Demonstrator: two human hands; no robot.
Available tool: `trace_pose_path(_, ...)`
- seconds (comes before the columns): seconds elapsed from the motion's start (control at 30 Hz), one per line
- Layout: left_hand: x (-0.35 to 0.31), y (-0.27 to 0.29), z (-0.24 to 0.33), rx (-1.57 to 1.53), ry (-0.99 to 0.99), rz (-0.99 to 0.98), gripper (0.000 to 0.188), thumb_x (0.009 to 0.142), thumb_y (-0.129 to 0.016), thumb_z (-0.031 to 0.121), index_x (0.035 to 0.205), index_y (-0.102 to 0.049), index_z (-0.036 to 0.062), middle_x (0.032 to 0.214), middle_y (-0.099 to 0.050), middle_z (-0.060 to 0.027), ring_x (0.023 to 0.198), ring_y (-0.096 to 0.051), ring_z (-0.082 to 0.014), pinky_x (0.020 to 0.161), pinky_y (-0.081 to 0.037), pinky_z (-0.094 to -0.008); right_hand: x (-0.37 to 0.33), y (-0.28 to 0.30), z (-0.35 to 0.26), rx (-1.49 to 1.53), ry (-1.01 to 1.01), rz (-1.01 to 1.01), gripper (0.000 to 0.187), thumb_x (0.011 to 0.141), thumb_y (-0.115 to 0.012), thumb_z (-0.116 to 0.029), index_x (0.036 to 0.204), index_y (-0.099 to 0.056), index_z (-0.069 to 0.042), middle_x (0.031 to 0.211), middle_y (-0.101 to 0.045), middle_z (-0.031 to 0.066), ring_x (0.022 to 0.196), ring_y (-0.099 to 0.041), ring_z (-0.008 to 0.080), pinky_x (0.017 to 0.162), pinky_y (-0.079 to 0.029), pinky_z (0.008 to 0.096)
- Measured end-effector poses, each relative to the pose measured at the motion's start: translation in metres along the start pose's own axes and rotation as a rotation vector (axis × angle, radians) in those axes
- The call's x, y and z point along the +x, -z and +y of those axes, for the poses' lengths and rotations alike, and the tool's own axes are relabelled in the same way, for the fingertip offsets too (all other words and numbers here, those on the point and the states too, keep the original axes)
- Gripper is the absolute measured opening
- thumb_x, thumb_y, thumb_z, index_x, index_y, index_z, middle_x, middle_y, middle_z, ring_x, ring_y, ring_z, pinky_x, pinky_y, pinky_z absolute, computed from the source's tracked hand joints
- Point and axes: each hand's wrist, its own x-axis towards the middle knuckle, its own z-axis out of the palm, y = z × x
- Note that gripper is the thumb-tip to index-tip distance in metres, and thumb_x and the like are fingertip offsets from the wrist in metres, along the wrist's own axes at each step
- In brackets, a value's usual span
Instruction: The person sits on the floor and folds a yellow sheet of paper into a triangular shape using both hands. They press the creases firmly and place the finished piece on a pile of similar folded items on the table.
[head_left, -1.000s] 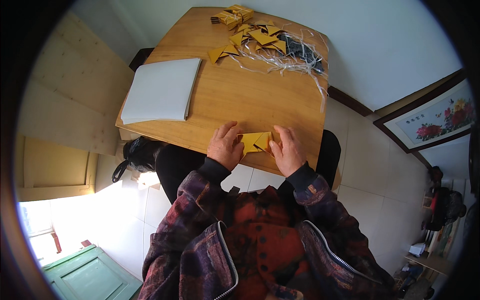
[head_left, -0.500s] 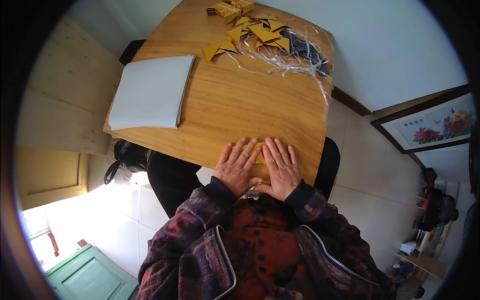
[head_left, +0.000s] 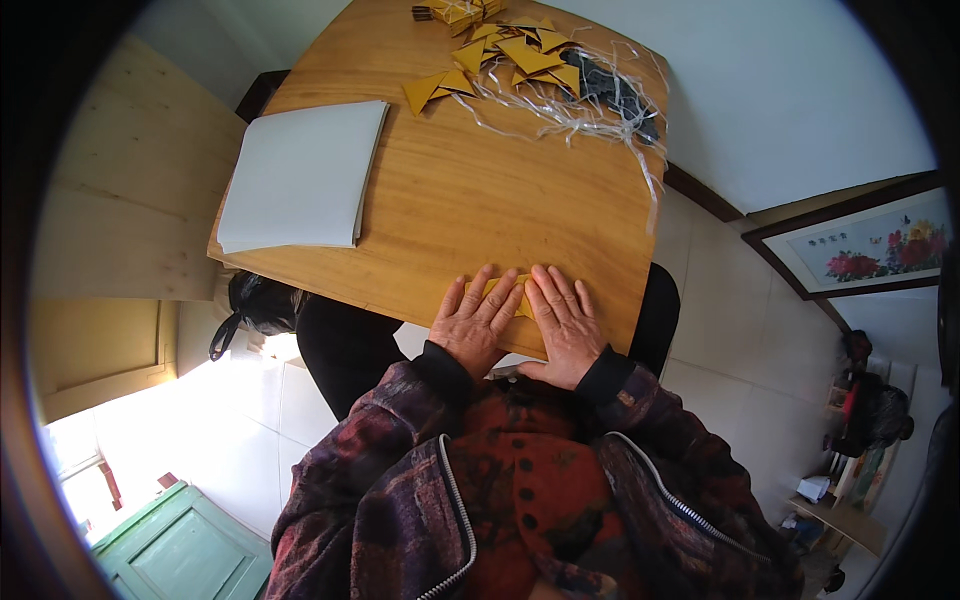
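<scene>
A piece of folded golden-yellow paper [head_left: 524,304] lies at the table's near edge, mostly covered by my hands. My left hand [head_left: 476,318] rests flat on its left part with the fingers stretched out. Flat on its right part is my right hand [head_left: 563,325], fingers extended and thumb pointing inward. Neither hand grips anything. Only a strip of the paper shows between the hands and around the fingertips.
On the wooden table [head_left: 470,190], a stack of white sheets [head_left: 303,175] lies at the left. Folded golden paper pieces [head_left: 528,55] are piled at the far side, beside a tangle of clear plastic strips [head_left: 600,122] and a bound golden bundle [head_left: 458,12].
My hands have shifted slightly on the paper, and the thumbs have drawn a little farther apart. Both hands stay flat. The whole view has tilted a bit.
</scene>
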Motion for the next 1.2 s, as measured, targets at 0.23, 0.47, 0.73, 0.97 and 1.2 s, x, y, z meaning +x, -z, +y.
trace_pose_path(0.23,0.001,-0.002,0.0,-0.01,-0.008,0.036,0.083,0.07,-0.076,0.03,0.144,-0.042,0.0162,0.156,-0.034,-0.0048,0.144,-0.03,-0.0296,0.115,-0.024,-0.0504,-0.009,0.002,0.007,-0.039,0.027,-0.003,0.118,0.062,-0.083,-0.049,0.152,-0.022,-0.002,0.16,-0.018,0.0141,0.149,-0.014,0.0309,0.119,-0.012,0.0488)
trace_pose_path(0.47,0.003,0.0,0.002,0.031,-0.009,0.061,0.073,0.075,-0.07,0.023,0.143,-0.045,0.0216,0.154,-0.037,-0.0051,0.142,-0.032,-0.0296,0.114,-0.025,-0.0506,-0.013,-0.002,0.005,-0.06,0.045,0.043,0.112,0.064,-0.084,-0.042,0.151,-0.025,-0.003,0.16,-0.019,0.0129,0.149,-0.016,0.0303,0.118,-0.015,0.0498)
trace_pose_path(0.73,0.003,0.0,0.001,0.05,-0.006,0.067,0.07,0.076,-0.067,0.019,0.142,-0.046,0.0217,0.154,-0.037,-0.0046,0.142,-0.033,-0.0291,0.114,-0.026,-0.0496,-0.047,0.0,-0.003,-0.096,0.026,-0.022,0.11,0.064,-0.084,-0.036,0.151,-0.026,-0.002,0.159,-0.021,0.0136,0.148,-0.019,0.0316,0.117,-0.021,0.0504)
trace_pose_path(0.97,0.002,0.003,0.0,0.066,-0.013,0.035,0.071,0.077,-0.067,0.018,0.143,-0.045,0.0214,0.155,-0.036,-0.004,0.143,-0.032,-0.0293,0.115,-0.024,-0.0499,-0.041,0.016,0.005,0.101,-0.014,0.046,0.105,0.072,-0.076,-0.051,0.149,-0.027,0.001,0.158,-0.023,0.0174,0.147,-0.019,0.0357,0.117,-0.023,0.047)
trace_pose_path(1.2,0.0,-0.001,0.0,0.002,-0.011,0.062,0.069,0.078,-0.065,0.019,0.144,-0.044,0.0204,0.155,-0.035,-0.0039,0.143,-0.031,-0.0292,0.116,-0.022,-0.0499,0.003,0.005,0.003,-0.046,0.058,0.017,0.115,0.066,-0.079,-0.057,0.15,-0.025,0.001,0.159,-0.019,0.0159,0.148,-0.016,0.0327,0.118,-0.018,0.05)
